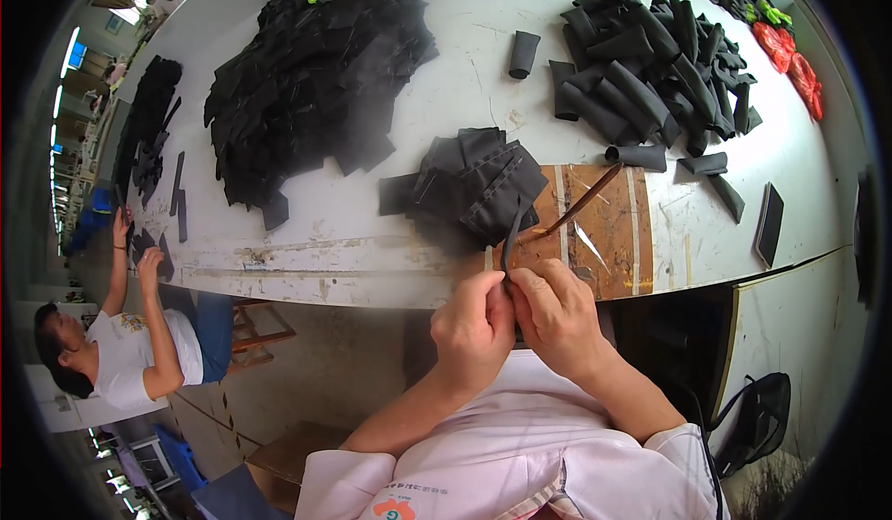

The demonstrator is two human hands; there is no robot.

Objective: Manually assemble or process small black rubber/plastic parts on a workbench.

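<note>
My left hand and my right hand meet at the table's front edge, fingers pinched together. Between them they grip a narrow black fabric piece, its free end pointing away from me. Just beyond lies a small heap of flat black fabric pieces, some with pale stitching along their edges. It partly covers a brown board with pale strips across it. A slim dark rod slants up over that board, to the right of the held piece. How the fingertips hold the fabric is partly hidden.
A large black fabric pile fills the left of the white table. Rolled black tubes are heaped at the right, with one tube apart. A dark flat rectangular object lies near the right edge. Another person sits at the left.
</note>
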